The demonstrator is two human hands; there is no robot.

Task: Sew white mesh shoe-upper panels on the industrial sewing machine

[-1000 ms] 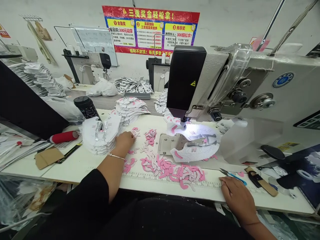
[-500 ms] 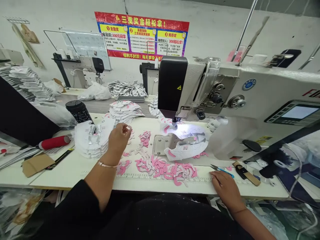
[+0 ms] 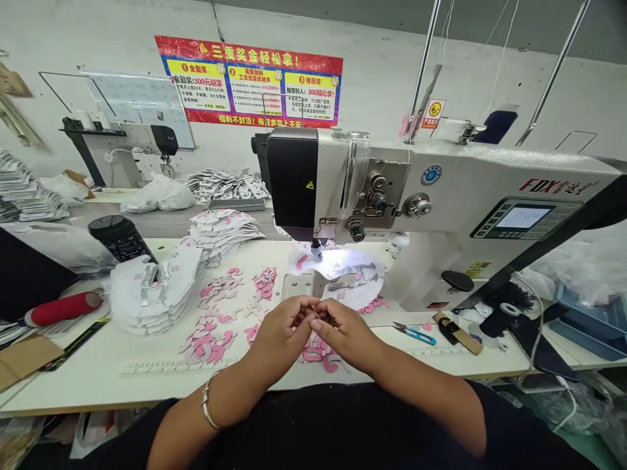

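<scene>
My left hand (image 3: 281, 333) and my right hand (image 3: 350, 334) meet in front of the sewing machine (image 3: 294, 183), both closed, fingertips together. A thin pinkish edge shows between them, apparently a small pink piece, mostly hidden by the fingers. Right behind the hands, a white mesh shoe upper (image 3: 360, 287) with pink and grey parts lies under the lit needle area. Beneath and around the hands are loose pink cut pieces (image 3: 210, 339), partly covered by them. A stack of white shoe uppers (image 3: 147, 300) stands to the left.
Blue thread snips (image 3: 416, 334) lie right of my hands. Another pile of uppers (image 3: 223, 232) sits behind the loose pieces. At left are a black cup (image 3: 120, 238) and a red-handled tool (image 3: 63, 309). A ruler strip (image 3: 161, 367) runs along the table's front.
My left hand has come from beside the upper stack to the middle. My right hand has left the spot by the snips and joined it. The view has turned rightward.
</scene>
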